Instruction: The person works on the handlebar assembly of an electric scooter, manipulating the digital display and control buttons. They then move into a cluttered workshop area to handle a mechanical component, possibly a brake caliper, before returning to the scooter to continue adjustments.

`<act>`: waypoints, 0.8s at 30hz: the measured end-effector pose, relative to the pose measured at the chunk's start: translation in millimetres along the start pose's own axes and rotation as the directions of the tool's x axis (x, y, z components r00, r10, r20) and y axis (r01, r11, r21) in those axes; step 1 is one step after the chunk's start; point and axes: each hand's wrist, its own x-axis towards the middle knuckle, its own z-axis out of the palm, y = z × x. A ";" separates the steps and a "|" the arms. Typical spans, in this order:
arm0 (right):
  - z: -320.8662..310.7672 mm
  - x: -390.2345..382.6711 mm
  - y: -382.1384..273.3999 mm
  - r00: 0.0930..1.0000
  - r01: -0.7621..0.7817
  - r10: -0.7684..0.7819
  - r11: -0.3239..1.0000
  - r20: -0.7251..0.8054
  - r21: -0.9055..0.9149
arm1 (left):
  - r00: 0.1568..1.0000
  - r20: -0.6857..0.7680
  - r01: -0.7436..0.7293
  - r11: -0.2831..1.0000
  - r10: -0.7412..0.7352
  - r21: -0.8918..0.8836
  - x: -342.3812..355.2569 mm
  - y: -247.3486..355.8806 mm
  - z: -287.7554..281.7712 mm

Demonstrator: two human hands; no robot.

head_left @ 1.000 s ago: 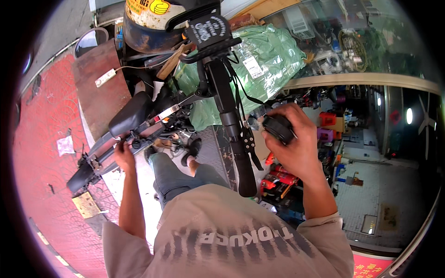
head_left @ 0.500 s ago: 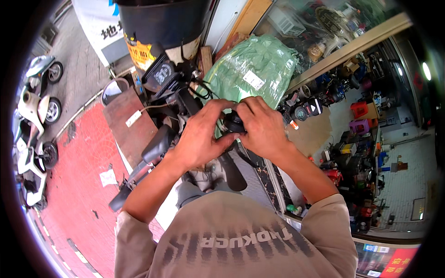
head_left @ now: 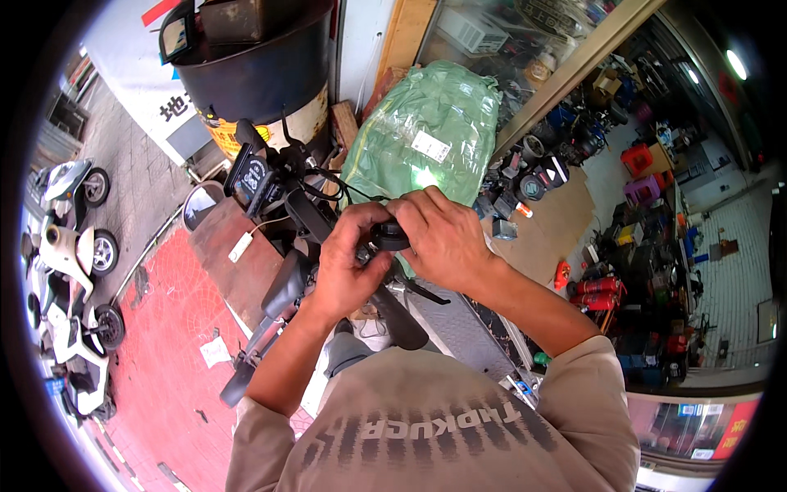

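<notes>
A small round black part [head_left: 388,235] is pinched between my two hands, just above the scooter's handlebar. My left hand [head_left: 348,261] grips it from the left, thumb and fingers curled round its side. From the other side, my right hand [head_left: 447,239] holds it with bent fingers. Below the hands, a black handlebar grip [head_left: 399,321] points toward me, and a brake lever [head_left: 428,292] sticks out to its right. The black display unit [head_left: 251,177] and cables sit at the far left end of the handlebar. My fingers partly hide the part and where it meets the bar.
A green plastic-wrapped bundle [head_left: 426,135] leans beyond the handlebar, beside a dark drum [head_left: 258,78]. The scooter's black seat [head_left: 287,284] is at left, near a brown board [head_left: 234,242]. Parked scooters [head_left: 78,246] line the far left. Workshop clutter [head_left: 623,295] fills the right.
The view has shifted, so the surroundings sit differently in the picture. Both hands still hold the round black part, whose top now shows more between the fingers.
</notes>
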 end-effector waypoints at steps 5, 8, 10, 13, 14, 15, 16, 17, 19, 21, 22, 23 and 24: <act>-12.6 4.1 -11.1 0.998 -0.048 0.051 0.996 0.042 -0.068 | 0.999 0.053 0.014 1.000 -0.013 -0.017 4.8 0.9 -9.4; -27.5 -2.2 -19.0 0.992 -0.084 0.093 0.991 0.083 -0.100 | 0.991 0.133 -0.006 1.000 0.007 -0.008 5.0 1.2 -12.8; -31.4 -6.1 -25.4 0.988 -0.113 0.122 0.988 0.090 -0.102 | 0.986 0.168 -0.004 1.000 0.007 -0.015 6.1 0.6 -13.3; -33.5 -10.2 -33.4 0.984 -0.161 0.166 0.983 0.062 -0.088 | 0.980 0.200 -0.002 1.000 0.006 -0.019 7.6 0.3 -14.5; -36.5 -10.7 -35.7 0.983 -0.171 0.175 0.982 0.049 -0.084 | 0.977 0.212 0.012 1.000 -0.009 -0.016 7.8 -0.5 -15.5; -39.4 -11.6 -37.6 0.982 -0.180 0.184 0.980 0.036 -0.080 | 0.975 0.222 0.026 1.000 -0.023 -0.012 7.6 -1.4 -16.4; -42.4 -11.9 -38.6 0.982 -0.185 0.188 0.979 0.033 -0.085 | 0.967 0.255 0.019 1.000 -0.018 -0.001 7.8 -2.0 -19.6; -46.1 -13.3 -38.5 0.981 -0.189 0.192 0.978 0.032 -0.089 | 0.958 0.286 0.011 1.000 -0.013 0.011 7.7 -3.3 -23.1; -50.1 -20.6 -36.2 0.975 -0.215 0.219 0.972 0.042 -0.095 | 0.951 0.310 0.020 1.000 -0.015 -0.013 7.4 -5.4 -25.2; -48.5 -32.0 -31.1 0.962 -0.256 0.263 0.962 0.066 -0.099 | 0.955 0.295 0.055 0.995 -0.029 -0.081 5.9 -7.9 -25.3; -46.3 -38.6 -28.1 0.958 -0.264 0.273 0.959 0.083 -0.107 | 0.952 0.306 0.053 0.996 -0.026 -0.078 6.8 -8.3 -23.6; -40.7 -43.8 -24.9 0.965 -0.248 0.256 0.963 0.064 -0.104 | 0.949 0.314 0.051 0.996 -0.025 -0.073 7.2 -8.5 -23.3; -34.3 -48.4 -21.2 0.970 -0.232 0.238 0.967 0.046 -0.102 | 0.946 0.322 0.049 0.997 -0.025 -0.067 7.7 -8.8 -23.0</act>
